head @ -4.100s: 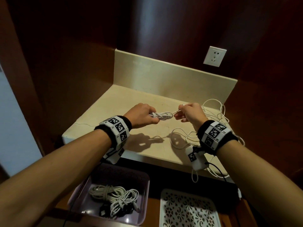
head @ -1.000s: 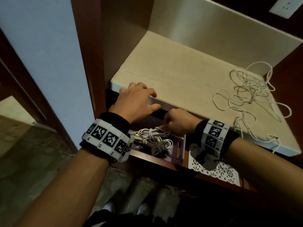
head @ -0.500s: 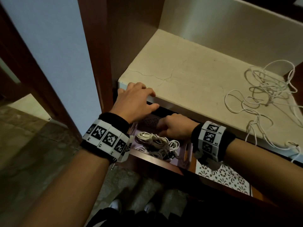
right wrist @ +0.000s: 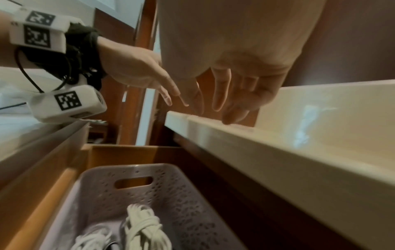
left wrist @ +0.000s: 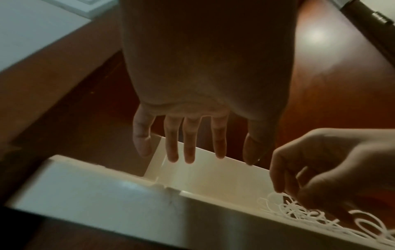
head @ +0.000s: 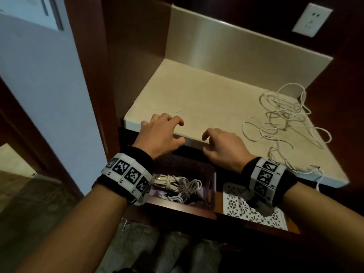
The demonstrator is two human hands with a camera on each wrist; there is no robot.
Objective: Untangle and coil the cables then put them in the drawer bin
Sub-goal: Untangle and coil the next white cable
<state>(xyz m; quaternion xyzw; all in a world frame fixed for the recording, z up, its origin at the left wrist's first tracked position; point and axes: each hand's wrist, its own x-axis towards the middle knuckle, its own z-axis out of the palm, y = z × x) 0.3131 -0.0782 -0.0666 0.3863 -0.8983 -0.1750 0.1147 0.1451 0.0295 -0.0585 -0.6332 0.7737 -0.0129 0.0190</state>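
While poised over the desk (head: 197,99) edge, both hands empty: left hand (head: 159,134) and right hand (head: 222,146) palm-down, fingers loosely spread, above the bin (head: 210,174).

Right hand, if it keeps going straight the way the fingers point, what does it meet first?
Probably bare countertop: the right hand points over its front edge toward the back panel. The tangled cable lies off to its right, though depth is uncertain.

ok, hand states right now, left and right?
Left hand: open, holding nothing, fingers over the counter edge.
Right hand: open, loosely curled, holding nothing.
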